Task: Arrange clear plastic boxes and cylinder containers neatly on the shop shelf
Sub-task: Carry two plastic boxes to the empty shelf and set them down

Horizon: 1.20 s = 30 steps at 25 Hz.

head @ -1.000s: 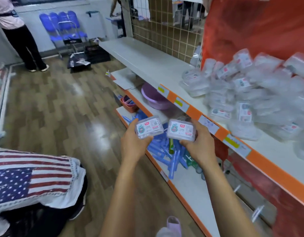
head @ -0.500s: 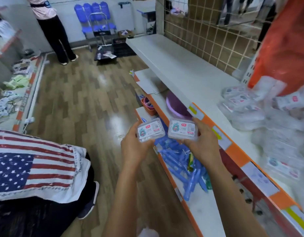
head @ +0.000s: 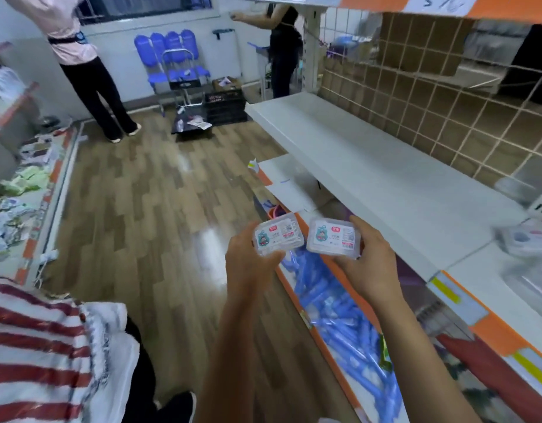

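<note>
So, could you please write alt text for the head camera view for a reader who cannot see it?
Two bare hands each hold a small clear plastic box, left hand and right hand, labels up, beside a bare white shelf. Blue items fill the shelf below.

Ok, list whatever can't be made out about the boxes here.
- Head view: label text on both clear plastic boxes, left box and right box, too small to read.
- Their undersides: covered by the left hand and right hand.
- Boxes on the shelf at the right edge: blurred and cut off, so uncountable.
</note>
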Each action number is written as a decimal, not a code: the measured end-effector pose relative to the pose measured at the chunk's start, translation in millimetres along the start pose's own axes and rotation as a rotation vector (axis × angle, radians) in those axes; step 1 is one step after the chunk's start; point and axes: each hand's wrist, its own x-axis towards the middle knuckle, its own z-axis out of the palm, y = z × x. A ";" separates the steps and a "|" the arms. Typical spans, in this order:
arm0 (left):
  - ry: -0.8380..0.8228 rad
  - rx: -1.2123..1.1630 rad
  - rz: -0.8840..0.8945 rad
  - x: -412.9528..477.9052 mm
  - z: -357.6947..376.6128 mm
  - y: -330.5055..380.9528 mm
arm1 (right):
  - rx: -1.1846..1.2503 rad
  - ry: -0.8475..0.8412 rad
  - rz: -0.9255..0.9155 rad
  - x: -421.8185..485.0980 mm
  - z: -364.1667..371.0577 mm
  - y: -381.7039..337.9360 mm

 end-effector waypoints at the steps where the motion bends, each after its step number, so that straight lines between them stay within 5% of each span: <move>1: -0.001 0.010 0.005 14.6 -0.3 -2.8 | -0.005 0.000 0.014 10.7 7.1 -3.8; 23: -0.100 0.039 0.093 384.5 79.7 -20.3 | -0.029 0.038 0.101 341.9 141.8 -33.5; 30: -0.319 0.044 0.165 481.9 113.5 -27.5 | -0.077 0.142 0.235 404.4 171.3 -26.0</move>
